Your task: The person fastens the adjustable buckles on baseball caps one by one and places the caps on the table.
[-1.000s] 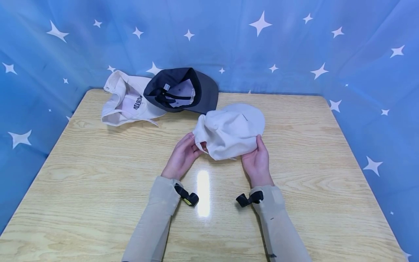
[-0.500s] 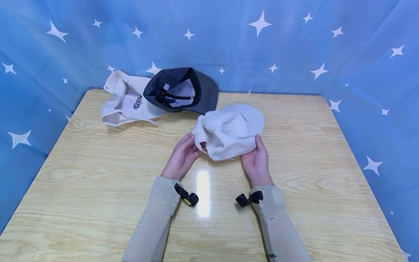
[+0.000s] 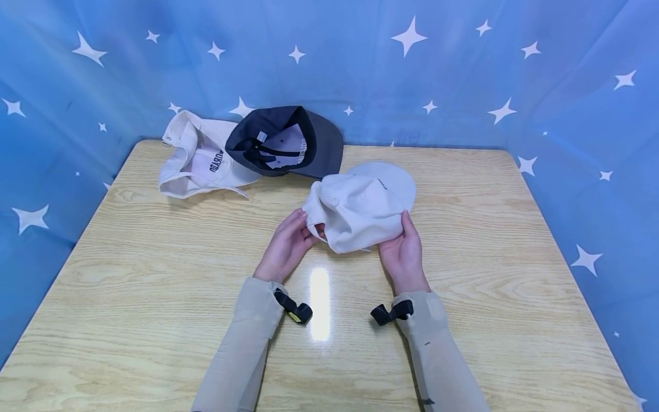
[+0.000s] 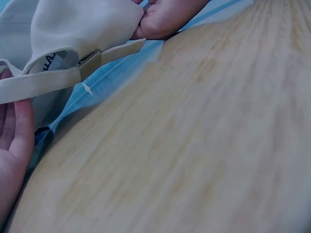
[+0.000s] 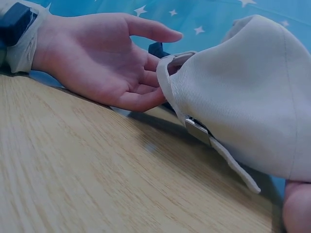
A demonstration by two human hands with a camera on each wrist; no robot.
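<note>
A white baseball cap point(image 3: 355, 212) is held between both hands close over the table, crown up, its brim toward the far right. Small dark lettering shows on its front. My left hand point(image 3: 286, 243) holds the back of it, with fingers reaching in under the strap point(image 5: 167, 87) and the thumb by the edge. On the other side my right hand point(image 3: 403, 252) grips the rim near the brim, thumb on top and fingers beneath. The strap's metal buckle point(image 5: 197, 131) and loose end hang below the cap. The right fingertips are hidden under the fabric.
Behind lie two upturned caps: a dark navy cap point(image 3: 321, 143) overlapping a second white cap point(image 3: 177, 137) to its left. Both rest at the back of the wooden table point(image 3: 154, 315). A blue starry curtain point(image 3: 360, 68) borders the table's back and sides.
The held cap tilts very slightly, and a little more of its front lettering shows. Both hands stay in the same place, and the two caps behind have not moved.
</note>
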